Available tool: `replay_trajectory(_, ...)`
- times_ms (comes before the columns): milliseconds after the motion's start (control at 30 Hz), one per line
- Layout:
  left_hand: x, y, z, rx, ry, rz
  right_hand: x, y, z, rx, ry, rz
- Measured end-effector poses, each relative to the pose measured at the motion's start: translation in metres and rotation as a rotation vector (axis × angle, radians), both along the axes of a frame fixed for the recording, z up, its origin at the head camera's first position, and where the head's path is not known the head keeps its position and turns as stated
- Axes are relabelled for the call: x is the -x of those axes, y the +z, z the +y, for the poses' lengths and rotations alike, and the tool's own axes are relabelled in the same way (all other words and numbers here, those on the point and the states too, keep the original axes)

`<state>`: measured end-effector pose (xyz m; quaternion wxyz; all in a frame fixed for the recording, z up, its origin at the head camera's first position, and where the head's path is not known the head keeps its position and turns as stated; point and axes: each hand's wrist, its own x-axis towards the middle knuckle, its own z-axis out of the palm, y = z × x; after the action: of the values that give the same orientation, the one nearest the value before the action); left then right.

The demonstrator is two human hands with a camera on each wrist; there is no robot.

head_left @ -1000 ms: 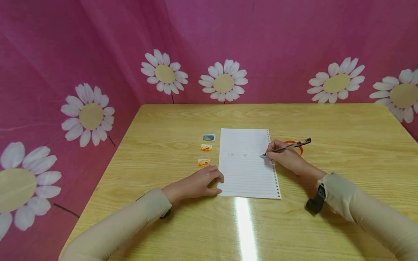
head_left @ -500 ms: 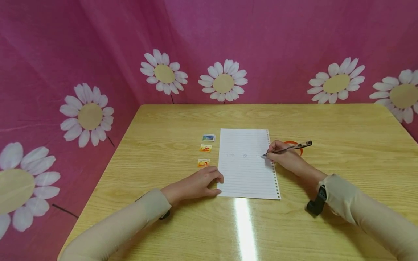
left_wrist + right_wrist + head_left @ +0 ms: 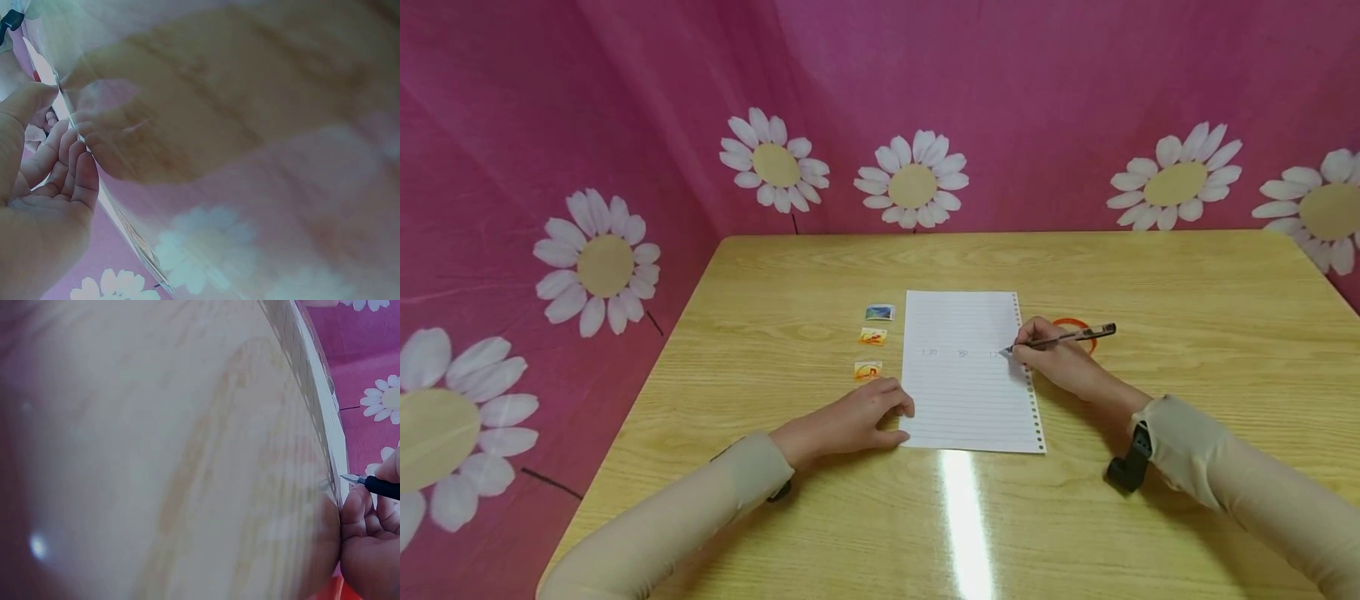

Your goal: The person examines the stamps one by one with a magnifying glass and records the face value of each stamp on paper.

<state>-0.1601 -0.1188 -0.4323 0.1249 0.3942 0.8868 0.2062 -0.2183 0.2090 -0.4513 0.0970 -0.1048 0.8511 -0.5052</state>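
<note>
A lined sheet of loose-leaf paper [image 3: 966,408] lies on the wooden table, with punched holes along its right edge. My right hand [image 3: 1060,358] pinches a dark pen [image 3: 1096,332] near its tip, at the third of the small handwritten numbers across the sheet. In the right wrist view, the silver pen point [image 3: 351,479] is right at the paper. My left hand [image 3: 853,421] rests at the sheet's lower left edge, fingers loosely bent and thumb apart from them. Just beyond it lies a yellow and red picture card [image 3: 868,370], partly covered by the hand in this view.
Left of the sheet, a second yellow card [image 3: 872,337] and a blue-green card [image 3: 880,312] form a column with the first. An orange-red ring [image 3: 1070,322] lies behind my right hand, partly hidden. A pink daisy-print curtain [image 3: 1037,108] hangs behind the table [image 3: 760,333].
The pen tip has shifted slightly at the third number. My left hand stays at the sheet's edge. The head view has tilted a little, so the table appears slightly higher.
</note>
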Motion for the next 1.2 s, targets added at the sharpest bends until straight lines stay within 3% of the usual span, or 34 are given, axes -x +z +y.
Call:
replay_trajectory(233, 0.0008, 0.0013, 0.0000, -0.003, -0.006, -0.002, -0.0003, 0.0022, 0.0021, -0.010, 0.016, 0.009)
replay_trajectory(600, 0.0026, -0.0002, -0.0004, 0.004, -0.017, -0.002, 0.0028, -0.0025, 0.0074, 0.077, 0.057, 0.018)
replay_trajectory(1200, 0.0005, 0.0005, -0.0008, -0.013, -0.025, 0.005, 0.0019, -0.0026, 0.0060, 0.053, 0.051, -0.008)
